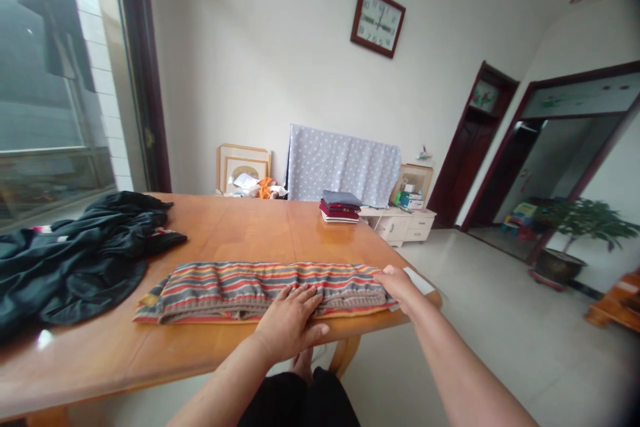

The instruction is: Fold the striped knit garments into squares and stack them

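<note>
The striped cloth (240,283) lies in a long, flat fold on the wooden table (250,227), right under both hands. It has red, gray and yellow lines, and a bunched-up band runs along the side close to the person. The left hand (295,320) is flat on top, near the middle, with its fingers spread out. It is not gripping anything. The right hand (397,287) has its fingers curled on the right end of the cloth and is holding it there. A flat white thing (419,280) sits on the table just beside the right hand.

Far to the left of the left hand is a big, messy heap of black clothes (100,260). Past both hands, near the table's far edge, is a neat little pile of folded clothes (340,207), with a gray one on top and dark red ones below.
</note>
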The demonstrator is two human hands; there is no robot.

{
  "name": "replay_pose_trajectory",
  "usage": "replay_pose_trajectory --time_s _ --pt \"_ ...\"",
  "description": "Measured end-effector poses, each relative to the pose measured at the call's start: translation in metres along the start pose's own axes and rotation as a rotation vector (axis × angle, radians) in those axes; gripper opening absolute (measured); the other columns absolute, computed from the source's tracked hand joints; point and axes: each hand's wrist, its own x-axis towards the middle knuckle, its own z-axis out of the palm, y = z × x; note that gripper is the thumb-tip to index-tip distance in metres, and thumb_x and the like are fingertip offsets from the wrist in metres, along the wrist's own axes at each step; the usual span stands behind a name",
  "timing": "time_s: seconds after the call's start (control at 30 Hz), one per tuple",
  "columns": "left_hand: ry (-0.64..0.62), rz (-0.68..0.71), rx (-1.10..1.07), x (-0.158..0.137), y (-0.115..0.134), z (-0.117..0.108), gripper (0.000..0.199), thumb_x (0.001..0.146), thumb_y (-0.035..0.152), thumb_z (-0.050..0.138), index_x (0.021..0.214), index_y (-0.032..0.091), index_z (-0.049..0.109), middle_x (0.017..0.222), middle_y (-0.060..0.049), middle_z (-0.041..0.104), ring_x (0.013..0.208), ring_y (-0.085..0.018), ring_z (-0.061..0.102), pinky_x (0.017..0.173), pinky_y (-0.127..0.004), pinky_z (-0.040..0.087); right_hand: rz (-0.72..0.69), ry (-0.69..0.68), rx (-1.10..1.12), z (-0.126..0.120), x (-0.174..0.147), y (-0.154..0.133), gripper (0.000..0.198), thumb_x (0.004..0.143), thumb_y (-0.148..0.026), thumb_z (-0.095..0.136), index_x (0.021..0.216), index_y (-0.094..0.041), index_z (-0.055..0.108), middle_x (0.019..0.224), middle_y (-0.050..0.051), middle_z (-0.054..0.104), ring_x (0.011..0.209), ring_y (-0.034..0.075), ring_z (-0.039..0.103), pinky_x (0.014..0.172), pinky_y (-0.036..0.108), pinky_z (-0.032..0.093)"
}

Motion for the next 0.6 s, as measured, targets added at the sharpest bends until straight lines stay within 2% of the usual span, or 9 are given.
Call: replay_pose_trajectory --time_s 0.17,0.33,0.47,0.6 --pt "0.001 -0.01 0.007 -0.002 0.003 -0.001 0.069 0.091 0.071 0.042 0.144 0.027 0.053 0.15 -0.011 0.052 0.143 -0.032 0.04 0.118 -0.051 0.026 -0.06 0.039 0.112 0.005 -0.001 -0.046 0.011 0.07 -0.03 0.059 0.074 -0.02 0.057 0.065 0.0 0.064 0.059 0.016 0.058 0.05 0.022 0.04" --pt "0.029 0.002 -0.021 -0.004 0.008 -0.005 0.069 0.091 0.069 0.046 0.144 0.026 0.052 0.147 -0.01 0.055 0.141 -0.032 0.042 0.118 -0.053 0.026 -0.236 0.019 0.067 0.032 -0.005 -0.103 0.01 0.07 -0.029 0.06 0.074 -0.02 0.058 0.064 -0.002 0.062 0.058 0.013 0.056 0.049 0.02 0.035" --pt "0.115 0.001 -0.071 -0.01 0.01 -0.015 0.05 0.092 0.058 0.053 0.13 0.027 0.062 0.137 -0.007 0.063 0.135 -0.028 0.05 0.118 -0.048 0.028 -0.408 -0.015 -0.065 0.068 -0.009 -0.131 0.003 0.071 -0.023 0.06 0.072 -0.02 0.059 0.065 -0.003 0.062 0.06 0.012 0.054 0.052 0.02 0.034" --pt "0.2 -0.045 -0.091 -0.021 0.006 -0.026 0.032 0.095 0.047 0.052 0.112 0.028 0.071 0.116 -0.006 0.071 0.115 -0.025 0.062 0.109 -0.042 0.04 -0.468 -0.062 -0.17 0.103 -0.022 -0.147 0.004 0.072 -0.018 0.06 0.071 -0.021 0.057 0.063 -0.005 0.061 0.06 0.011 0.052 0.054 0.019 0.033"
